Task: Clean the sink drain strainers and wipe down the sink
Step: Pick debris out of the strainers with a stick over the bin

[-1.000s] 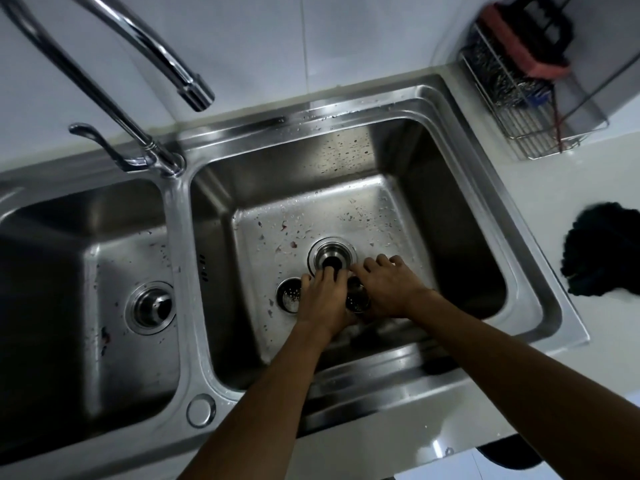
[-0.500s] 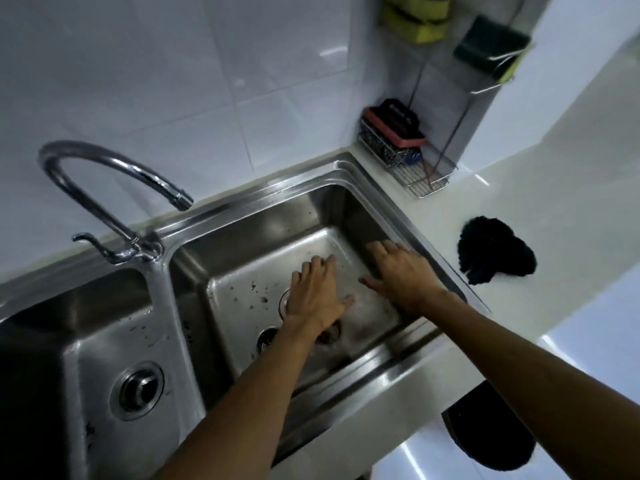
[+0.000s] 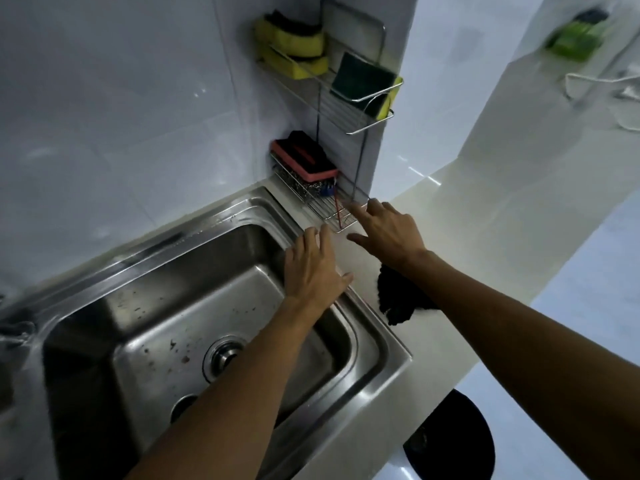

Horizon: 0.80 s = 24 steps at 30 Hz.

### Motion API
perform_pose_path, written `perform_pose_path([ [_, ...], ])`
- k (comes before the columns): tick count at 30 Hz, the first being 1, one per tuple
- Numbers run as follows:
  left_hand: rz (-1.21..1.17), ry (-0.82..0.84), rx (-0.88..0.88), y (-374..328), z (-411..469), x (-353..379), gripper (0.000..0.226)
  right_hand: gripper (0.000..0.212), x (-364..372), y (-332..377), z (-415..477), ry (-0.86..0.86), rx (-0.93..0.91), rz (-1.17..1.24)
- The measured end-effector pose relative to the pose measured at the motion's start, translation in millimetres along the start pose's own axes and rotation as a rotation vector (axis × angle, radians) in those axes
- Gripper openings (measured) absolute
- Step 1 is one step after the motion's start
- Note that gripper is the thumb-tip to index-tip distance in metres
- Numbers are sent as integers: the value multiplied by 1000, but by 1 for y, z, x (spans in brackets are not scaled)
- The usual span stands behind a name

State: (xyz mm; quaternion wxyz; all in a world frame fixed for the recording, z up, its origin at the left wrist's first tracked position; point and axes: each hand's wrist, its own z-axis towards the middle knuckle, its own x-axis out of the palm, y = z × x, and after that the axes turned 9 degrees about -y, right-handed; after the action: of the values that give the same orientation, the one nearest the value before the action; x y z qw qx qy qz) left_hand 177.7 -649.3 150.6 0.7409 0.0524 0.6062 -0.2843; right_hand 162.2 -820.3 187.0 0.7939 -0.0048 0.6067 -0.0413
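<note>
Head view: both hands are raised clear of the basin, fingers spread, each grip apart and holding nothing. The left hand (image 3: 313, 268) hovers over the far right rim of the sink (image 3: 384, 344). The right hand (image 3: 388, 230) reaches above the desk (image 3: 467, 244), fingertips at the front edge of the wire rack (image 3: 332, 213). The drain strainer (image 3: 223, 355) sits in the basin floor, well below and behind both hands. A dark cloth (image 3: 398, 299) lies on the desk under the right forearm.
</note>
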Motion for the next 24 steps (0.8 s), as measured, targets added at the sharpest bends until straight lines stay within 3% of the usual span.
perform_pose_path([
  [8,2,1,-33,24,-14,24,113,41,35,-5,18,-82,-137,15],
  [20,138,171,-95,86,-114,-9,115,37,-19,23,-58,-320,-122,91],
  [24,197,275,-116,122,-163,-15,114,37,-34,63,-106,-302,-118,194],
])
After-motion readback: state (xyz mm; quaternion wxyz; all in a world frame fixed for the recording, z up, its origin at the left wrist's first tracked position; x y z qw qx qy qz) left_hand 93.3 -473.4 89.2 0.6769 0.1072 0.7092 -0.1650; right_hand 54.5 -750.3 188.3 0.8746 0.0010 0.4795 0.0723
